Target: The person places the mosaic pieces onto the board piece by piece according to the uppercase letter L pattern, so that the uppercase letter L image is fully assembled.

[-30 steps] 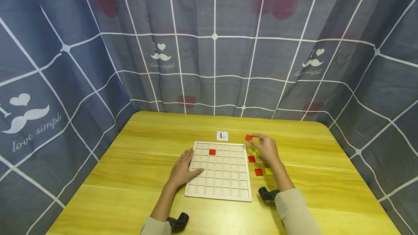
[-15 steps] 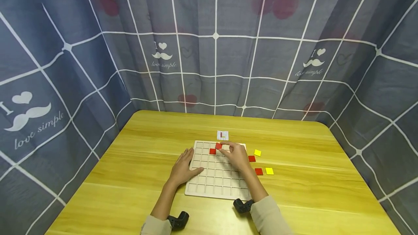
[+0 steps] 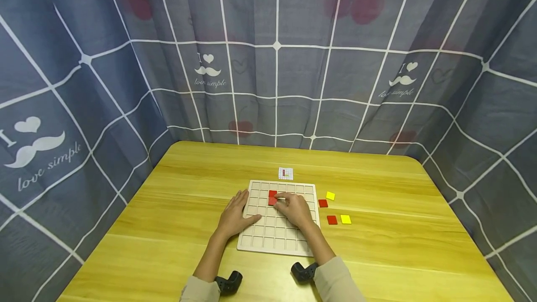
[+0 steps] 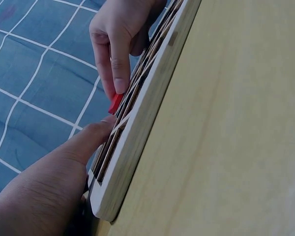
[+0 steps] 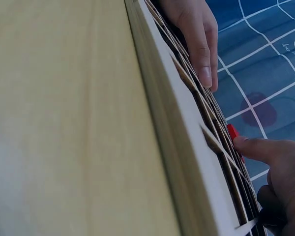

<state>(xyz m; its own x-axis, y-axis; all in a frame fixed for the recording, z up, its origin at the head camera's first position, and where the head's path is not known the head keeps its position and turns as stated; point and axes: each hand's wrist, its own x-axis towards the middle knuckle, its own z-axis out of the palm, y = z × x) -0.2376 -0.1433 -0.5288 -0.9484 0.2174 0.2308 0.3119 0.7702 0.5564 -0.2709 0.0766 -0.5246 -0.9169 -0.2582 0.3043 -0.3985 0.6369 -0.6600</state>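
Biggest thing by far is the blue-grey curtain (image 3: pixel 302 27), filling the top and both sides of the head view, with white grid lines, moustache prints and faded red shapes. Under it, a yellow wood-grain table (image 3: pixel 159 227) takes up most of the bottom half. The pale gridded board (image 3: pixel 277 232) lies flat on that, a bit below the middle of the frame.

Two beige sleeves (image 3: pixel 341 278) come in from the bottom edge. The left hand (image 3: pixel 235 218) is relaxed, fingers straight along the board's left edge and thumb resting over the top, so it's not gripping anything. The right hand (image 3: pixel 295 209) is pinching a red tile between thumb and fingers over the board's upper-middle squares. Each wrist has a black gadget (image 3: pixel 229 283) on it, both near the bottom of the frame.

Then there's a little white card (image 3: pixel 285 173) just above the board's top edge, with a small grid and some coloured marks too tiny to make out.

Tiles are the smallest bits. The pinched red tile (image 3: pixel 272 201) sits right below another red one (image 3: pixel 272 194) on the board; can't tell if it's fully seated. Right of the board, two red tiles (image 3: pixel 332 220) and two yellow tiles (image 3: pixel 346 219) lie on the table.
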